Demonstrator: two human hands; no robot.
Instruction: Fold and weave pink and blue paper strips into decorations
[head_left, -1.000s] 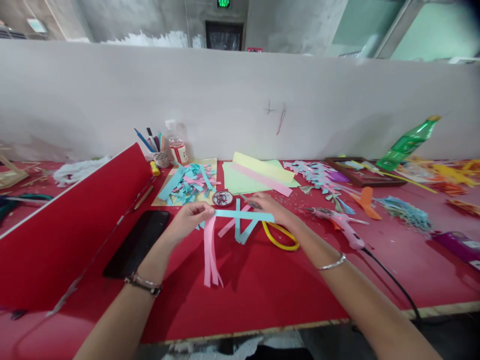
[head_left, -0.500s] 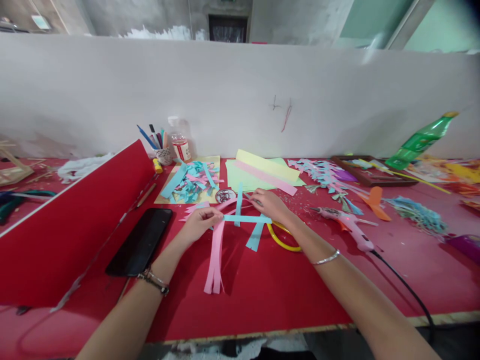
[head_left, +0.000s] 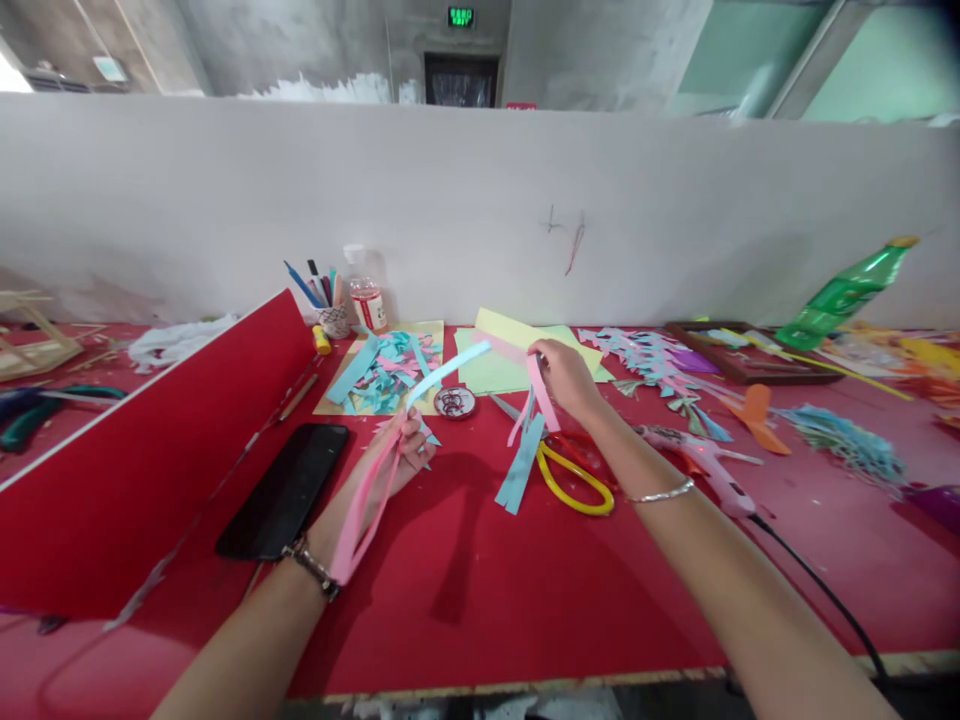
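My left hand [head_left: 409,450] is closed on crepe-like paper strips. A pink paper strip [head_left: 352,535] droops from it over my wrist in a loop, and a light blue paper strip [head_left: 450,372] sticks up from the fingers toward the right. My right hand [head_left: 564,378] pinches another pink paper strip [head_left: 541,392], whose ends hang down. Below it is a wider blue strip [head_left: 523,468] with a cut end; whether it hangs or lies on the table I cannot tell. Scissors with a yellow and red handle [head_left: 577,492] lie under my right forearm.
A heap of paper scraps [head_left: 390,370] sits behind my left hand, near a round badge-like disc [head_left: 454,402]. A phone [head_left: 289,490] lies left. At right are a hot glue gun [head_left: 701,460] with its cord and paper tassels [head_left: 645,355]. A green bottle [head_left: 847,290] leans behind.
My hands have moved apart. The blue strip held across between them now points up from my left hand, and the pink strip has swung left. My right hand has risen with a pink strip.
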